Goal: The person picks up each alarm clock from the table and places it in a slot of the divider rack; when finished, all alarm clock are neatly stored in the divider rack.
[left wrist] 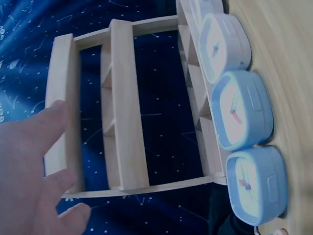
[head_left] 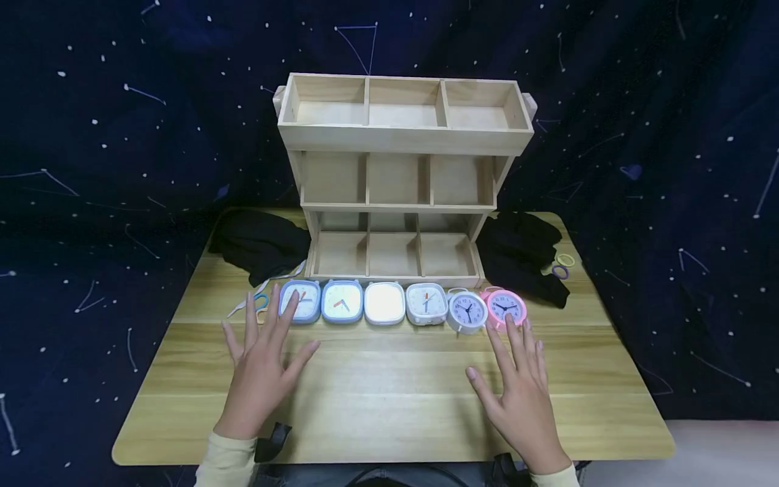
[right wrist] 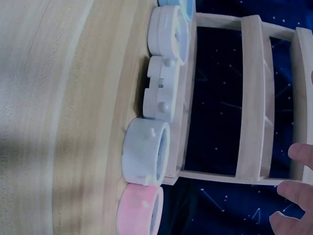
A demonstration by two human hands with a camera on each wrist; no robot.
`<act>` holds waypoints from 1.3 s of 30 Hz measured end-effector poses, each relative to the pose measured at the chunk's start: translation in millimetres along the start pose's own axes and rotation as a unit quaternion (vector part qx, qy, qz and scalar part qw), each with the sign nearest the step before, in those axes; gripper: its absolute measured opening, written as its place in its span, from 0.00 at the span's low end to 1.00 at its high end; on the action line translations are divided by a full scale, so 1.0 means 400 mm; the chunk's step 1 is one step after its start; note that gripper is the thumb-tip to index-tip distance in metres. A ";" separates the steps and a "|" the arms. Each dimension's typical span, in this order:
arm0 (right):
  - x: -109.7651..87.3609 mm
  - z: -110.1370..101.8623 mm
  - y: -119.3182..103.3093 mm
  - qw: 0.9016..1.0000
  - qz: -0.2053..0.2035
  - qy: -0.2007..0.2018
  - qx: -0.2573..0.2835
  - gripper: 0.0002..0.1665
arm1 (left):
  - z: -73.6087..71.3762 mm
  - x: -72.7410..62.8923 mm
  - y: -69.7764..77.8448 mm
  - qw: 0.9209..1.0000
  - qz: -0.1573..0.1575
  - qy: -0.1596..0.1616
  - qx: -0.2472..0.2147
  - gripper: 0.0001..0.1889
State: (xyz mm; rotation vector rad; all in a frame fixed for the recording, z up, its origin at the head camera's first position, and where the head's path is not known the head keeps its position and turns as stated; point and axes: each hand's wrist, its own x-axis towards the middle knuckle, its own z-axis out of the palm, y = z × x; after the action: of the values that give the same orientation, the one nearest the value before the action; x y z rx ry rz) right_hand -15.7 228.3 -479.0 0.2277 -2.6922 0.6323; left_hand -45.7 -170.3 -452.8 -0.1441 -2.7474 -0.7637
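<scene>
My left hand (head_left: 258, 382) is held over the table's left side, fingers spread and straight, holding nothing. Its fingertips overlap the edge of the leftmost blue square alarm clock (head_left: 308, 302) in the head view. My right hand (head_left: 525, 402), fingers also extended, has its tips in front of the pink round alarm clock (head_left: 506, 303). Whether they touch it, I cannot tell. Between these clocks stand another blue square clock (head_left: 342, 302), a pale square clock (head_left: 385, 303) with a glaring face, a white square clock (head_left: 426, 301) and a white round clock (head_left: 467, 311).
Behind the row rises a three-tier wooden shelf (head_left: 404, 141) with divided compartments. Black cloth bundles lie on its left (head_left: 258, 243) and right (head_left: 517, 250). Blue-handled scissors (head_left: 261, 299) sit near the left hand. Yellow (head_left: 565, 260) and purple (head_left: 560, 272) rings lie at right.
</scene>
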 end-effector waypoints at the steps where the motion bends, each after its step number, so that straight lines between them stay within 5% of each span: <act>1: 0.000 0.001 0.001 1.000 0.003 -0.002 -0.001 0.48 | 0.003 0.017 -0.006 1.000 0.005 0.001 0.001 0.48; 14: -0.008 0.022 0.031 1.000 0.027 -0.005 0.012 0.50 | 0.037 0.318 -0.075 0.999 0.034 -0.004 -0.030 0.56; 23: -0.008 0.042 0.059 0.998 0.054 -0.016 0.016 0.52 | 0.064 0.530 -0.098 0.989 0.016 0.002 -0.146 0.64; 27: -0.008 0.049 0.073 0.998 0.057 -0.012 0.018 0.52 | 0.080 0.579 -0.107 0.980 -0.008 -0.002 -0.200 0.66; 34: 0.017 0.065 0.110 0.998 0.054 -0.004 0.019 0.55 | 0.098 0.621 -0.105 0.948 -0.014 0.017 -0.316 0.67; 39: 0.057 0.071 0.153 0.997 0.073 -0.030 0.024 0.57 | 0.110 0.632 -0.114 0.940 -0.035 0.030 -0.339 0.63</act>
State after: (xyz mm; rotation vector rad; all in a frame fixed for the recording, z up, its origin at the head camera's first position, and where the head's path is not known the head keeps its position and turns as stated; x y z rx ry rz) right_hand -59.8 267.9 -518.3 0.0644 -2.7722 0.7446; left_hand -305.5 -181.6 -435.8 -0.1566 -2.3233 -1.6725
